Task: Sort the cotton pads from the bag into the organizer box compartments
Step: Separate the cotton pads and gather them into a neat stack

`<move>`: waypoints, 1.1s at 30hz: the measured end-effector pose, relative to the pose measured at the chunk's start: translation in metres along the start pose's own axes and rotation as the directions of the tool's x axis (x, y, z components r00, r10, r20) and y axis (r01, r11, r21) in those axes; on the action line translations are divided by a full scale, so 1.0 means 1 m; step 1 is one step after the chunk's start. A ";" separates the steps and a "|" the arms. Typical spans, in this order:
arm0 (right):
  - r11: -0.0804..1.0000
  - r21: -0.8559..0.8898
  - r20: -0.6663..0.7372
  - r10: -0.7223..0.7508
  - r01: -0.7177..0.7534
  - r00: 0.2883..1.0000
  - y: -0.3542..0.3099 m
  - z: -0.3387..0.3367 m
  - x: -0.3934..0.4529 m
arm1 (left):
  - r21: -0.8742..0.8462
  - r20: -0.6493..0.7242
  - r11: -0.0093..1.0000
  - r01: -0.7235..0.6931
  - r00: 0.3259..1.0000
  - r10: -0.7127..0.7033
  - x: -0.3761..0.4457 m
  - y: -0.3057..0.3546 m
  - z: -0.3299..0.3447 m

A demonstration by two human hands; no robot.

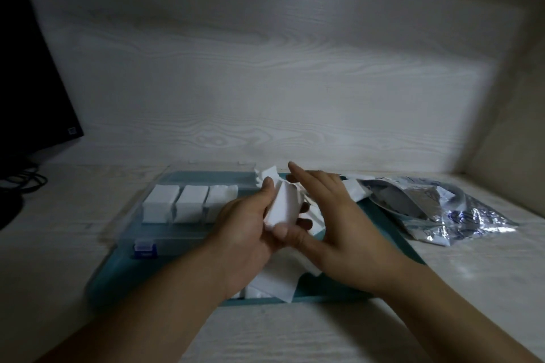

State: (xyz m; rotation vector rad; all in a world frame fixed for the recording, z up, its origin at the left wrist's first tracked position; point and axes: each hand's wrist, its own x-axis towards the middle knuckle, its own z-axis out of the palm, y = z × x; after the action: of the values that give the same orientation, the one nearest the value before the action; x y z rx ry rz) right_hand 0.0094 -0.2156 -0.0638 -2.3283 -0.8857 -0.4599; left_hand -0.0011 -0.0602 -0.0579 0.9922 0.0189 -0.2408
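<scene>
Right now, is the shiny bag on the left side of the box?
No, the shiny bag lies to the right of the organizer box, past the right hand.

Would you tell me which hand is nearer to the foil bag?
Right. The right hand is beside the foil bag, just to its left; the left hand, gripping a stack of cotton pads, is farther left.

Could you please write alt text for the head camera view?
The left hand grips a stack of white cotton pads above a clear organizer box, the open right hand beside it. Three compartments hold pads; a crumpled bag lies right.
</scene>
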 end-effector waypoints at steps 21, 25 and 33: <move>0.995 0.103 0.026 -0.010 0.007 1.000 -0.007 -0.004 -0.002 | 0.111 0.068 0.994 -0.009 0.998 0.001 0.004 0.001 -0.008; 0.985 0.174 0.011 0.010 -0.012 1.000 -0.008 -0.009 -0.002 | 0.034 0.150 0.999 0.027 0.988 -0.032 0.002 0.004 -0.007; 0.990 0.133 0.063 0.038 -0.046 0.997 -0.007 -0.006 -0.001 | 0.080 0.119 0.997 0.012 0.993 -0.021 0.007 -0.002 -0.010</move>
State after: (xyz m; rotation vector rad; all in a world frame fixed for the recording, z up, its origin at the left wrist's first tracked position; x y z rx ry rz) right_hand 0.0028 -0.2155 -0.0573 -2.2428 -0.8666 -0.3035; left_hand 0.0058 -0.0541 -0.0662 1.0556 -0.0928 -0.3178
